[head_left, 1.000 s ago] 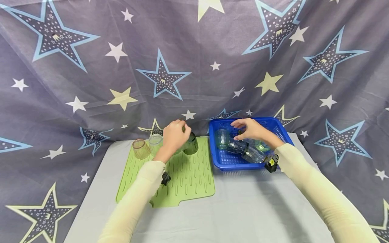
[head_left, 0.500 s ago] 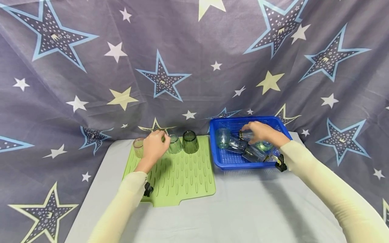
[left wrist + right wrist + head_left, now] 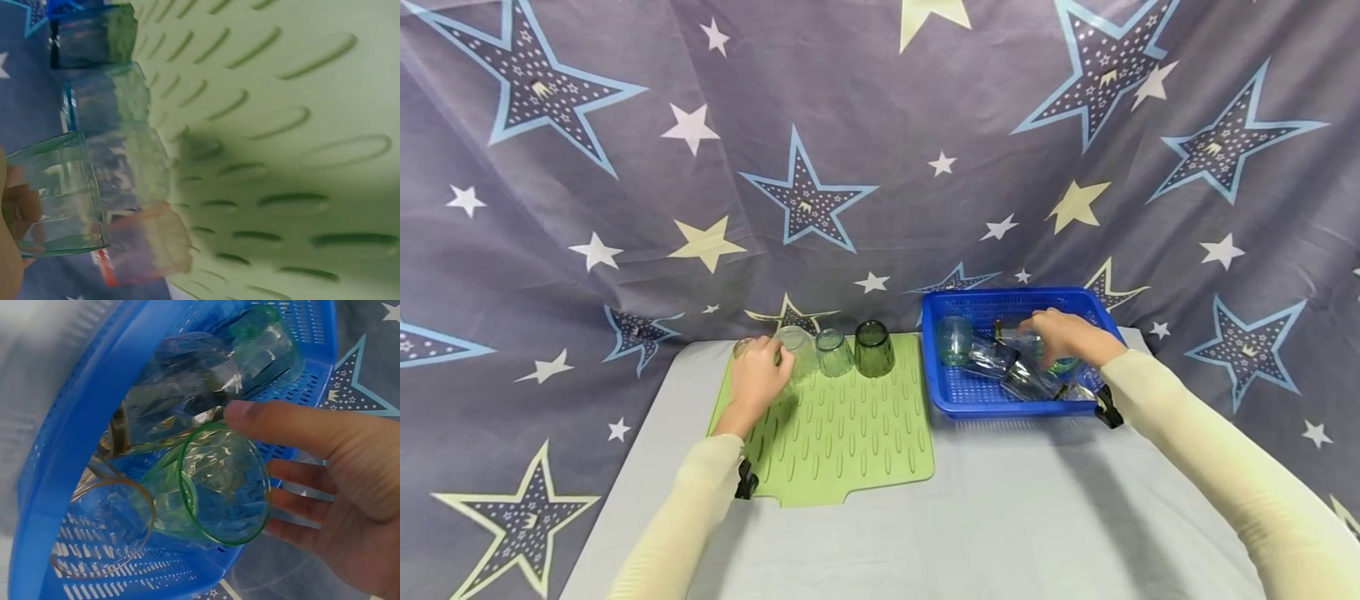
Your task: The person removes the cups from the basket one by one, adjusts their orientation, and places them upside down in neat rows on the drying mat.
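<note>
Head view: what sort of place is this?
Probably a staged tabletop setup: a star-patterned cloth hangs behind a pale table bearing a green mat and a blue basket of glasses.

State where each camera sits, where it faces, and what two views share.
Head: worn on the head, facing forward and down at the starry cloth, green mat and blue basket; left hand, right hand and sleeves show.
Left wrist: on that wrist, facing the mat and row of glasses; part of the left hand shows, gripping a greenish glass.
Right wrist: on that wrist, facing into the basket; the right hand shows at a green-rimmed glass.
Head and left wrist share the mat.
</note>
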`<state>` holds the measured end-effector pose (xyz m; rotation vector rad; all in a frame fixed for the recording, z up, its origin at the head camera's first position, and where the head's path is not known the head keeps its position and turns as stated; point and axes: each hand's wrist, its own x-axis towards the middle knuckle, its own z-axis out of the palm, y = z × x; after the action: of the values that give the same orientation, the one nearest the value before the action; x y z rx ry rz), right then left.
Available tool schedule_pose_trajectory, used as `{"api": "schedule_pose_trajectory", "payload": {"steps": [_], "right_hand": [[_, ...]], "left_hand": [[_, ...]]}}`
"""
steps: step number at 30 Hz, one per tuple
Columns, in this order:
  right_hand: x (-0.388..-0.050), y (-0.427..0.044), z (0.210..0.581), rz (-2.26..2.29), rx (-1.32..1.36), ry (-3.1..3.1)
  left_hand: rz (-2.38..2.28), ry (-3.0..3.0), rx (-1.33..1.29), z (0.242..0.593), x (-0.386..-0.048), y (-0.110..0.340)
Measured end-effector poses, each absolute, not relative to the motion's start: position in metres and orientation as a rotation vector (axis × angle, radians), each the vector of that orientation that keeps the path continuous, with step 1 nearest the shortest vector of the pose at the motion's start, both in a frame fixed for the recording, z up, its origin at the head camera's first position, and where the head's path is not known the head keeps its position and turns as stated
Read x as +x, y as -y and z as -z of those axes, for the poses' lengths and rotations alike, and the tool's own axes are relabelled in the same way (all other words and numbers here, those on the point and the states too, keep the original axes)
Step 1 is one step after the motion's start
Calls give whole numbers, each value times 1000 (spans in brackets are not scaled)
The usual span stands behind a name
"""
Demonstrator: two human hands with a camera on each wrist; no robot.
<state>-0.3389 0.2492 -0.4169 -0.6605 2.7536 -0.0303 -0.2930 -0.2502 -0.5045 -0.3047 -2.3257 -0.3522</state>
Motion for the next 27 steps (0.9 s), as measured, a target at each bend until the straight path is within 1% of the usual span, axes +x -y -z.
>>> {"api": "schedule_pose_trajectory", "payload": {"steps": [15,27], "right_hand": [[-339,-262,436,-58,-628,-2745],[-339,-263,439,-77,-616,-2726]], "left_hand": [[346,2408,-191,534,-289,284],[332,2459,-102,549,-285,297]]}}
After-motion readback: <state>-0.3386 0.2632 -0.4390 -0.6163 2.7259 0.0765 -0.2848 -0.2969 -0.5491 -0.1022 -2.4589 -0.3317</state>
